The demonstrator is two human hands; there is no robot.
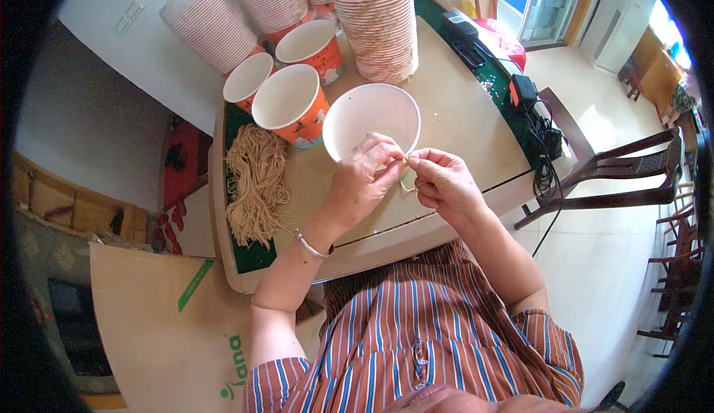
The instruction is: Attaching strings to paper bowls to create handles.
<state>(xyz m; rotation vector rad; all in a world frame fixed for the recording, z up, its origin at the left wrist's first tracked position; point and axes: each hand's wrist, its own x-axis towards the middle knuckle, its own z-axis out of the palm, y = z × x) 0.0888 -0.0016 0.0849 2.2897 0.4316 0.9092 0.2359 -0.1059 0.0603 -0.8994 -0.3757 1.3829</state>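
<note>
My left hand (363,177) and my right hand (445,185) meet fingertip to fingertip at the near rim of a white paper bucket (360,112). Both are closed in a pinch on a thin beige string (407,187), whose loose end hangs just below the fingers. The exact spot where they grip it is too small to make out. To the left of the bucket lies a thick bundle of beige strings (256,178). Three orange-printed paper buckets (290,99) stand behind it, mouths up.
A tall stack of nested paper buckets (379,30) rises at the table's back, with more stacks (208,26) at the back left. Black adapters and cables (547,134) run along the right edge. A wooden chair (632,167) is at right, a cardboard box (149,316) at lower left.
</note>
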